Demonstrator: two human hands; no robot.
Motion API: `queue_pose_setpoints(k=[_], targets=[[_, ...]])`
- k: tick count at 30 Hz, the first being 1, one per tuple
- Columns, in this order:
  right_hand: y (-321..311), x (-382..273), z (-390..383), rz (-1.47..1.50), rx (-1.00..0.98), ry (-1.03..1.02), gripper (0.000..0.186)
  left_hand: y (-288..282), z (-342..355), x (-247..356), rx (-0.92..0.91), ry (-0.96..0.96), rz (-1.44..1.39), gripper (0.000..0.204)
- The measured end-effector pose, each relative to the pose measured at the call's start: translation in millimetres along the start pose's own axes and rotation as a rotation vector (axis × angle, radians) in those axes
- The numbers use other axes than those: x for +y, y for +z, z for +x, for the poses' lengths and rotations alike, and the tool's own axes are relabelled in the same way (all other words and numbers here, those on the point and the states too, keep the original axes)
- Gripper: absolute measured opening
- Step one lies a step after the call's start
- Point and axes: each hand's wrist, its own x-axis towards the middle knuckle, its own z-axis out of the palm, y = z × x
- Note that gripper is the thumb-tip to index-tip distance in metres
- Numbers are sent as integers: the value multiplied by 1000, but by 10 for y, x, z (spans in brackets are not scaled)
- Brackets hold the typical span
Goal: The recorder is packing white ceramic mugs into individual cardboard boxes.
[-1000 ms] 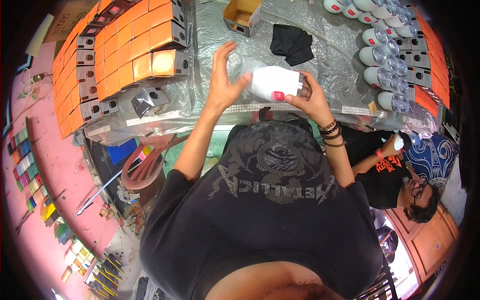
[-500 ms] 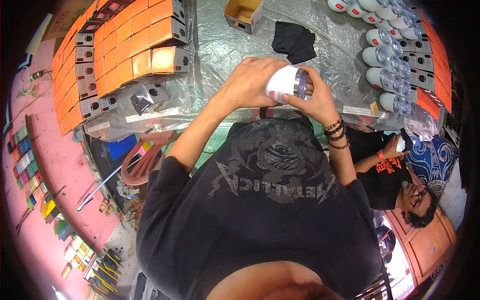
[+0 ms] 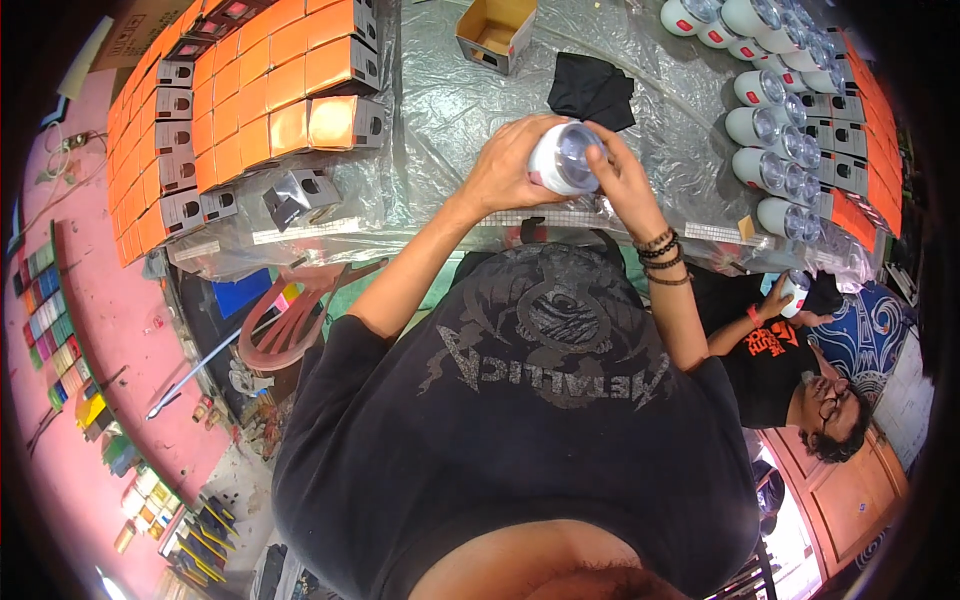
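A white tumbler [image 3: 552, 163] with a clear lid [image 3: 580, 150] is held over the near part of the table, its lid tilted up and to the right. My left hand [image 3: 508, 165] wraps round its body from the left side. On the right, my right hand [image 3: 625, 178] grips the lid's edge, with the thumb lying on it and some fingers hidden. Just beyond the tumbler lies a folded black cloth [image 3: 592, 90]. An open, empty box [image 3: 494, 35] stands farther off on the plastic-covered table [image 3: 440, 110].
Stacked orange boxes [image 3: 240, 95] fill the left of the table, with a grey box [image 3: 300, 197] nearer me. Rows of white lidded tumblers [image 3: 760, 125] stand at the right, beside more orange boxes [image 3: 868, 150]. A co-worker [image 3: 770, 345] at the right holds another tumbler [image 3: 796, 290].
The tumbler has turned so its lid faces up more, and my right hand has shifted onto the lid's right edge. The co-worker's tumbler has come more into sight.
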Motion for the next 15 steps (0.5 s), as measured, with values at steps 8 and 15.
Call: queue_pose_setpoints(k=[8,15], targets=[[199,624,193,-63,32,216,52,338,-310,-285,126,-205,239,94],[228,814,343,-188,83,206,40,248,-335,-417,-64,-514,130,100]])
